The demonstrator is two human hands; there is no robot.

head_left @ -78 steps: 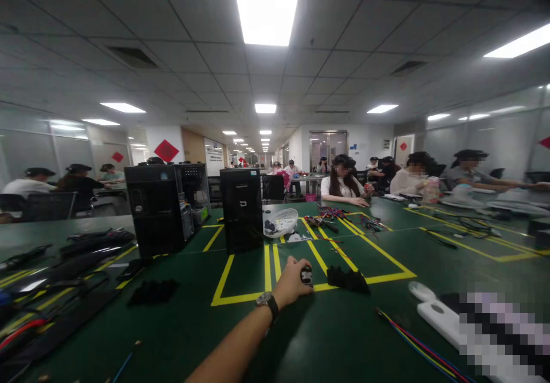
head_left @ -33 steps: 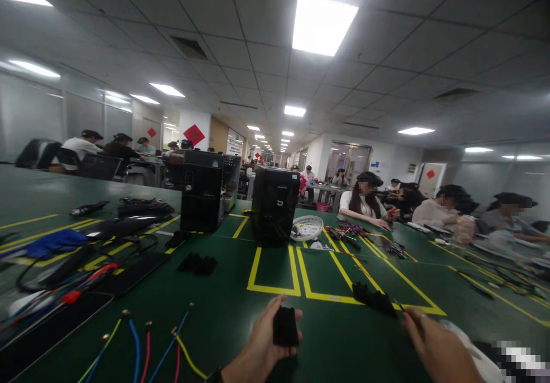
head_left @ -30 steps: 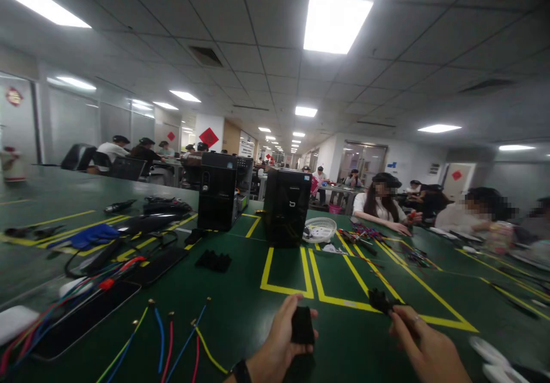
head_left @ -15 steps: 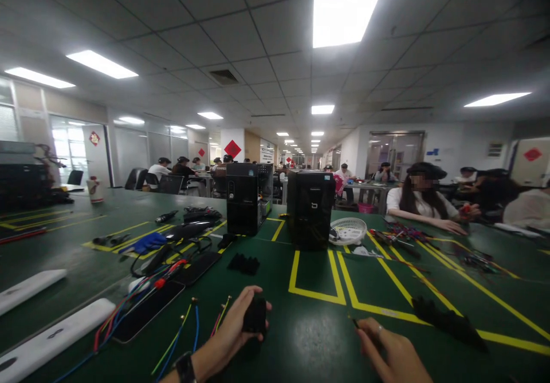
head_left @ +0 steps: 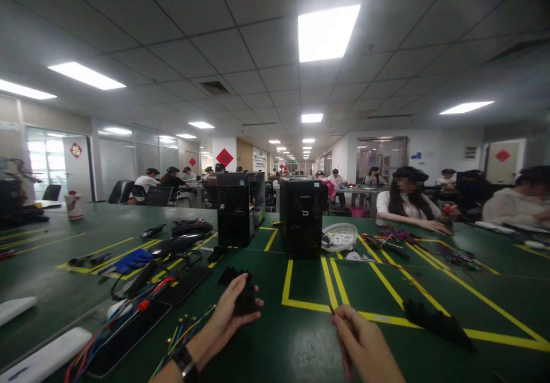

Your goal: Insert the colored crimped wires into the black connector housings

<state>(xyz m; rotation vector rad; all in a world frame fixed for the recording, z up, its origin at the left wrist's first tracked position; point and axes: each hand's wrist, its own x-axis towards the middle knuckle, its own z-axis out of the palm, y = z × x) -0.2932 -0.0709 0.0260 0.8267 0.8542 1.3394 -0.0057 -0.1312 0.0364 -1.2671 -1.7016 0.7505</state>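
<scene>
The left hand (head_left: 227, 310) grips a black block (head_left: 246, 303), best held steady; the right hand (head_left: 360, 337) pinches a thin dark stick (head_left: 332, 310), best guided gently

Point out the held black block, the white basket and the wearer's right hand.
Held black block (head_left: 246, 303), head view: its visible side.
White basket (head_left: 350, 236), head view: latticed wall.
Right hand (head_left: 362, 338), head view: middle of the hand.

Block (head_left: 246, 301): partly hidden by left hand (head_left: 223, 317)
Stick (head_left: 332, 310): mostly inside right hand (head_left: 360, 337), kind unclear
White bar (head_left: 51, 353): cut off, bottom left
</scene>
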